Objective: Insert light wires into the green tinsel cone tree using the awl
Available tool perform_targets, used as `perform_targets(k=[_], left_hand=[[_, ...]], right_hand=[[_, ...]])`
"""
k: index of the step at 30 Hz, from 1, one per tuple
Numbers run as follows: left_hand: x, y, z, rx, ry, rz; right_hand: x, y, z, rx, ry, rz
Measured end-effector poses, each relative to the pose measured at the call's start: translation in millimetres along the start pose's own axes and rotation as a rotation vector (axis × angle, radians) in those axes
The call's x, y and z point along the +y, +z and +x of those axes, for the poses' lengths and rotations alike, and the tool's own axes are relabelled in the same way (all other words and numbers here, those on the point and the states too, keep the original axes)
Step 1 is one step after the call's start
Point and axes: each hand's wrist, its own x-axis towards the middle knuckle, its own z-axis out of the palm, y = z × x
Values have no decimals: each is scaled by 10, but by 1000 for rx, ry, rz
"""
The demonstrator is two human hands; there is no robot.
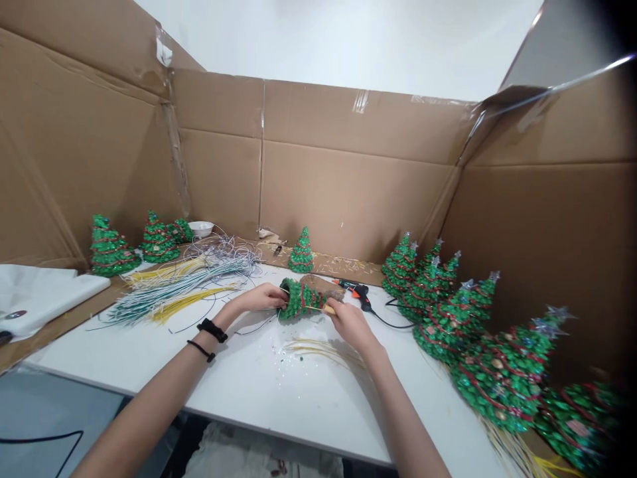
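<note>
l hand point(261, 297): clenched on green beaded xmas tree point(298, 300), tree on its side
r hand point(351, 325): grasping tree's lower end + thin yellow strand point(318, 308)
below: white tabletop point(209, 392)
beside: orange-black glue gun point(357, 293)
far l: yellow + teal wire bundles point(174, 292)
far r: row of green trees point(450, 325)

From the right hand point(351, 325), a path runs low over the white table point(233, 392) in the lower middle of the frame, where loose yellow strands point(323, 350) lie (thin ones, with some glitter). Toward the right, the glue gun point(358, 295) and the crowded row of green beaded trees point(448, 318) stand in the way; at left, bundled wires point(174, 292) do, and the cardboard wall point(348, 192) closes the back, a firm limit.
</note>
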Motion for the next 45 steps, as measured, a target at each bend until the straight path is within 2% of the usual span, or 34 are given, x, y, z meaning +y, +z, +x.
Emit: perform_targets(k=[3,5,11,16,18,22,28,32,36,38,41,43,45], left_hand=[[4,87,48,109,36,305],[-13,139,72,151,55,383],[-73,239,89,164,52,242],[-116,318,153,167,49,42],[-121,347,185,169,39,-8],[-77,382,202,174,0,-51],[12,388,176,196,-24,-71],[32,378,167,206,-2,-45],[17,379,171,219,1,-33],[-10,385,183,227,-3,-32],[-71,396,209,230,-11,-25],[-119,404,227,234,-12,-17],[-165,411,238,254,-7,3]], right_hand=[[-32,2,3,-8,-10,10],[-56,4,8,-27,-8,11],[-217,34,57,-52,7,5],[-375,74,105,-45,95,-23],[-363,57,97,-38,93,-1],[-215,-20,34,-34,-12,67],[-106,-15,1,104,4,111],[-136,75,63,174,62,249],[-119,175,149,224,93,483],[-100,218,186,203,101,642],[-65,243,211,106,80,828],[-24,225,198,81,83,838],[33,186,167,111,83,787]])
